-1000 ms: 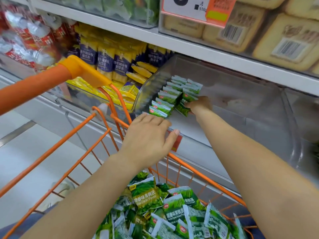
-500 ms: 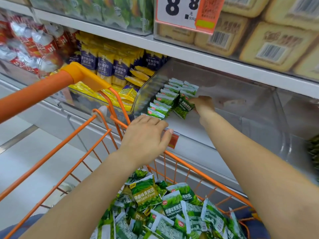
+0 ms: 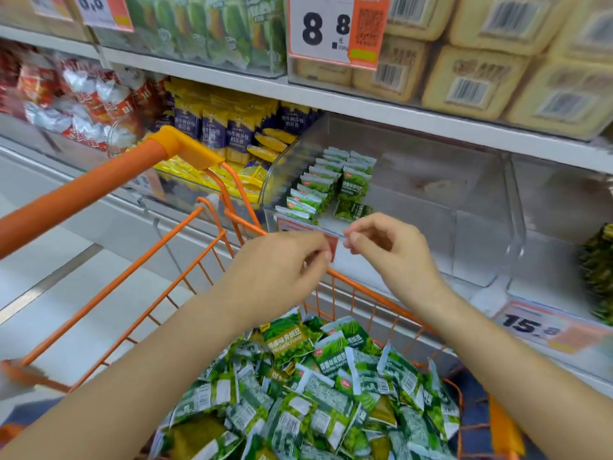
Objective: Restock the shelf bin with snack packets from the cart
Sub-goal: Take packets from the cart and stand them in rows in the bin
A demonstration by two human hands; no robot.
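A clear plastic shelf bin (image 3: 481, 234) holds two short rows of green snack packets (image 3: 320, 189) at its left end; the rest of its floor is bare. Many more green packets (image 3: 331, 390) lie heaped in the orange wire cart (image 3: 132, 280) below. My left hand (image 3: 275, 277) hovers over the cart's far rim, fingers loosely curled and holding nothing. My right hand (image 3: 394, 254) is just outside the bin's front edge, fingers loosely bent with no packet in them. A small red price tag (image 3: 332, 243) sits between the two hands.
Left of the bin stand yellow and blue packets (image 3: 232, 134) and red wrapped snacks (image 3: 83, 101). An upper shelf (image 3: 398, 114) with boxed goods overhangs the bin. The cart handle (image 3: 83, 194) crosses at left. A 15.8 price label (image 3: 544, 327) hangs at right.
My right hand has pulled back out of the bin, leaving a packet in the second row. My left hand has lifted off the bin's front edge. The view has tilted upward.
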